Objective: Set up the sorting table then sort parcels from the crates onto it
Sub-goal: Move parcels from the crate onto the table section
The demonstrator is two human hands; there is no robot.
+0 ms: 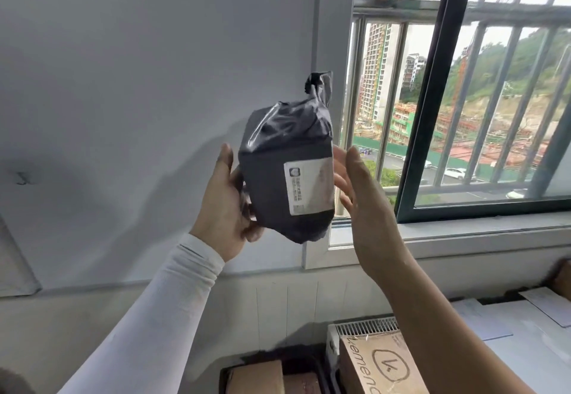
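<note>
**Dark parcel held up by the window**

A dark grey plastic parcel, knotted at the top and bearing a white shipping label on its near face, is lifted high in front of the pale wall, just left of the barred window. The left hand, in a long white sleeve, grips the parcel's left side, thumb up and fingers wrapped behind it. The right hand is at the parcel's right edge with fingers straight and spread, touching or nearly touching it; I cannot tell which. Well below the parcel, a dark crate holds brown boxes, and to its right a white crate holds a printed cardboard box. Further right, below the window, lie pale flat parcels.
</note>
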